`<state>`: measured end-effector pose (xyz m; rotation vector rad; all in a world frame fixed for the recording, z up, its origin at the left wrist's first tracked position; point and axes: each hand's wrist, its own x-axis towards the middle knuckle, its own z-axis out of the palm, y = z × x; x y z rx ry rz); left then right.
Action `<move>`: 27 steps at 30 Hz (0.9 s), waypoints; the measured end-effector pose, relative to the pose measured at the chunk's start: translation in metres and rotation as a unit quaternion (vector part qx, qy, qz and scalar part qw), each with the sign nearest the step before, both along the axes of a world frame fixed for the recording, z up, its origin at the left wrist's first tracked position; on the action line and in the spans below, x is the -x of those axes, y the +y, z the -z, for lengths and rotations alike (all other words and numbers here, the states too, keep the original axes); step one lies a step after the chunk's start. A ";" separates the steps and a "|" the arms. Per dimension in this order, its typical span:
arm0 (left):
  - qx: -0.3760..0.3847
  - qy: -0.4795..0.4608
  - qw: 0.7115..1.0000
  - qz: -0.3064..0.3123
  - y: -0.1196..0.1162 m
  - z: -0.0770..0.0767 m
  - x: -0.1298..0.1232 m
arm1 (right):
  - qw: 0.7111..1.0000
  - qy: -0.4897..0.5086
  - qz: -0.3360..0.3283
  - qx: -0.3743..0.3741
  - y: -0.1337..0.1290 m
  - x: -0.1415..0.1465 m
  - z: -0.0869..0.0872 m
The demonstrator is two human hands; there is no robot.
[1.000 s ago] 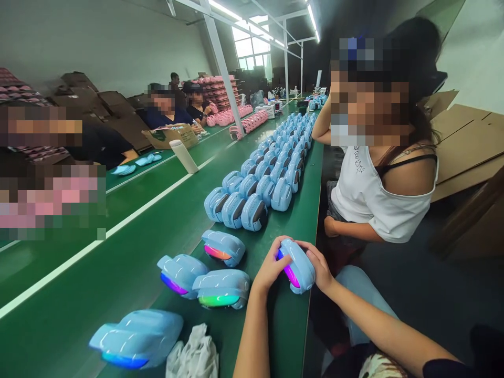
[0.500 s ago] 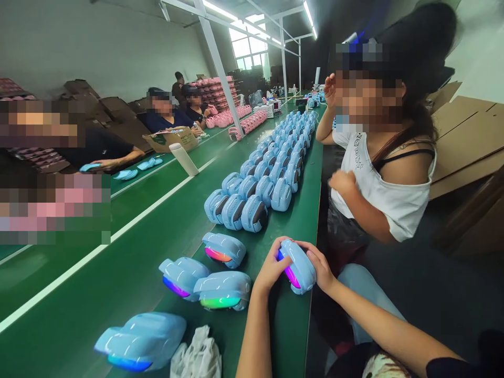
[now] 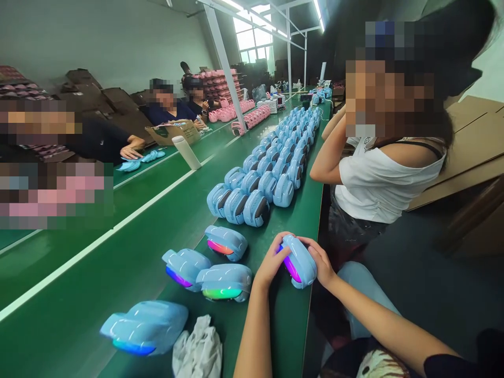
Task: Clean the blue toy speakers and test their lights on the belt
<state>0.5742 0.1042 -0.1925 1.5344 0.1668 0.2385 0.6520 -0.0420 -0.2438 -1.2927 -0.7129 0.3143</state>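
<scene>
The room is bounded on the left by a plain pale grey wall (image 3: 118, 42), and daylight is admitted through a tall multi-paned window (image 3: 252, 39) at the far end. Overhead, light is supplied by fluorescent tube lamps (image 3: 317, 8) fixed along white steel ceiling beams (image 3: 252, 11), which are carried by a slanted white post (image 3: 224, 63). The room is occupied lengthwise by long workbenches topped with green belting (image 3: 98, 247), each edged by a white stripe (image 3: 118, 228). Flattened brown cardboard cartons (image 3: 90, 97) are heaped along the left wall, while large cardboard sheets (image 3: 472, 142) are propped on the right, above a dark floor (image 3: 394, 236).
</scene>
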 end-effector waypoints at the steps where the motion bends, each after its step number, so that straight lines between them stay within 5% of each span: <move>1: 0.002 -0.003 1.000 0.001 0.000 -0.001 0.000 | 1.000 0.001 -0.002 -0.002 0.000 0.000 0.000; 16: 0.002 0.015 1.000 0.017 0.002 -0.009 0.004 | 1.000 0.010 -0.018 0.023 -0.003 0.004 -0.011; 22: 0.108 -0.049 0.991 -0.060 0.002 0.011 -0.005 | 0.997 0.023 -0.036 0.062 -0.007 0.012 -0.017; 27: 0.158 -0.072 0.980 -0.100 0.001 0.021 -0.013 | 0.983 0.125 -0.123 0.047 -0.007 0.009 -0.018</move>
